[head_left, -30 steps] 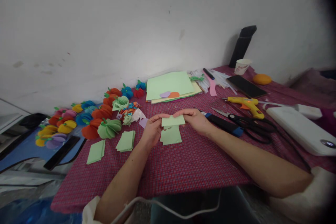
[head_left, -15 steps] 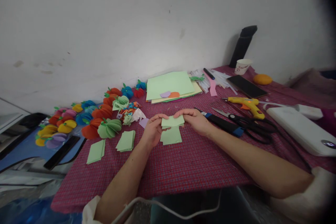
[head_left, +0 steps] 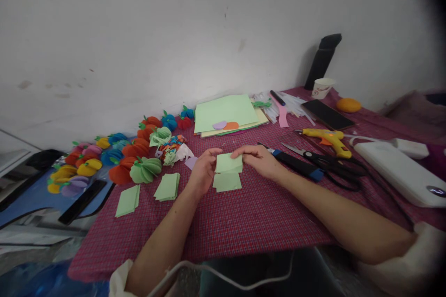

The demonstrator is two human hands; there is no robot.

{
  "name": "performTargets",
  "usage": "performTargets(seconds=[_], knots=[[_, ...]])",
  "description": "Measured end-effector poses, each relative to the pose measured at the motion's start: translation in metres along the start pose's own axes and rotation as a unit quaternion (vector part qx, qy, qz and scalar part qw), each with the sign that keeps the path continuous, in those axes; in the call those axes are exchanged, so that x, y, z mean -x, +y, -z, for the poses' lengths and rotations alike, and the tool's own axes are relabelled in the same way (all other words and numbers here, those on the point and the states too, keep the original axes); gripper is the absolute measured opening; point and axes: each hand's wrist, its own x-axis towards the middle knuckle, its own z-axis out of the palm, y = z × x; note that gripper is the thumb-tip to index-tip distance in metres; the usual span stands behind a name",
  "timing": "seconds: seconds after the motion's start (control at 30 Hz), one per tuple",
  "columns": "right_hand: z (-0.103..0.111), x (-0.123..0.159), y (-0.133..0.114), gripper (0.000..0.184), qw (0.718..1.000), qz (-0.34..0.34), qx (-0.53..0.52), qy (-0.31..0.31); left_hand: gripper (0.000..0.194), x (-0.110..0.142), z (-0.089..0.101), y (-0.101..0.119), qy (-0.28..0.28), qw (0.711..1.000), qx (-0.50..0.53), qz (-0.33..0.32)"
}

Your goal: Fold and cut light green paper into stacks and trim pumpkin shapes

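A light green paper piece [head_left: 229,163] is held between my two hands over the middle of the table. My left hand [head_left: 203,171] has its fingers curled at the paper's left edge; the thumb is partly hidden. At the upper right corner, my right hand [head_left: 260,161] pinches the same piece. Just below it, another light green paper piece [head_left: 227,183] lies on the checked cloth, its top edge covered. Two stacks of similar pieces rest to the left, a nearer paper stack [head_left: 167,187] and a farther-left paper stack [head_left: 127,201].
Several paper pumpkins [head_left: 145,170] crowd the left side beside paper scraps [head_left: 174,148]. Large paper sheets [head_left: 226,113] lie at the back. To the right are scissors [head_left: 324,163], a yellow glue gun [head_left: 329,139], a phone [head_left: 327,114], a white power bank [head_left: 400,174] and a paper cup [head_left: 322,88].
The held paper has tilted flatter, showing more of its face, and come down closer over the piece below. My fingers have shifted slightly on its edges.
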Motion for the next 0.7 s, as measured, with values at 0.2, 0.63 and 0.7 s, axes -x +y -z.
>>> performTargets(seconds=[0.2, 0.63, 0.7], knots=[[0.001, 0.003, 0.001, 0.028, 0.985, 0.093, 0.141, -0.033, 0.035, 0.002, -0.007, 0.001, 0.0, 0.998, -0.04, 0.054], [0.003, 0.006, -0.002, 0.025, 0.951, 0.217, 0.206, -0.077, 0.03, 0.001, -0.005, -0.007, 0.002, 0.995, -0.081, 0.059], [0.002, 0.005, -0.002, 0.025, 0.953, 0.212, 0.208, -0.066, 0.029, 0.001, -0.005, -0.007, -0.002, 0.996, -0.073, 0.06]])
